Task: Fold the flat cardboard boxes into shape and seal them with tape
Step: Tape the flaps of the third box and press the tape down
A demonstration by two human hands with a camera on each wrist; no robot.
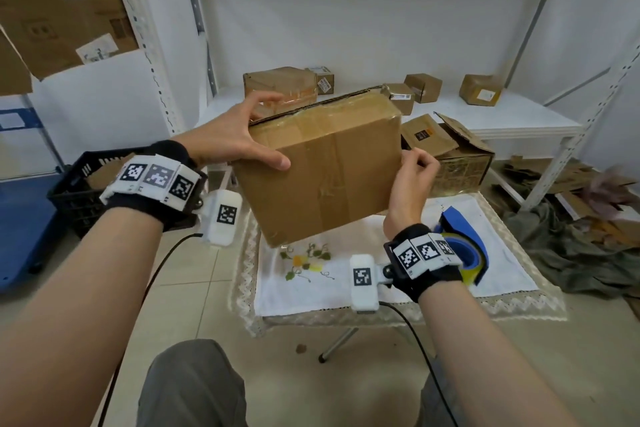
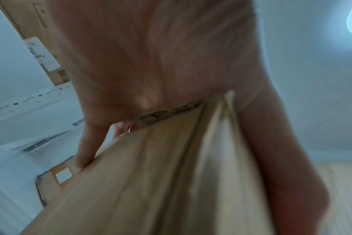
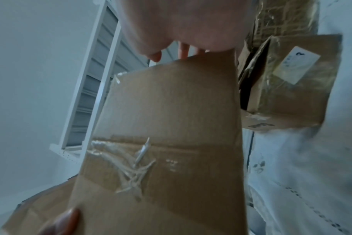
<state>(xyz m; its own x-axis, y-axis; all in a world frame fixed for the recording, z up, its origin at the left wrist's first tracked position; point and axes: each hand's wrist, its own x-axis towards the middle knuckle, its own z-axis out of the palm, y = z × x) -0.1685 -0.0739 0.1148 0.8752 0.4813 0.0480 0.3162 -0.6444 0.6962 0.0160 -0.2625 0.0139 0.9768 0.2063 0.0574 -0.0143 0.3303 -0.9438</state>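
Note:
A brown cardboard box [image 1: 329, 166], folded into shape with clear tape across its near face, hangs tilted in the air above the small table's white cloth [image 1: 311, 291]. My left hand [image 1: 242, 135] grips its upper left corner, thumb on the near face and fingers over the top edge. My right hand [image 1: 415, 170] holds the right edge with curled fingers. A blue tape dispenser [image 1: 464, 246] lies on the cloth behind my right wrist. The left wrist view shows the palm [image 2: 151, 55] against the box [image 2: 151, 174]. Wrinkled tape on the box [image 3: 167, 127] shows in the right wrist view.
A white shelf [image 1: 485, 107] behind the table carries several small boxes. An opened, crumpled box [image 1: 450, 149] stands just right of the held box. A black crate [image 1: 79, 184] and a blue cart [image 1: 20, 218] stand at the left. Flattened cardboard [image 1: 571, 184] and grey cloth [image 1: 571, 253] cover the floor at the right.

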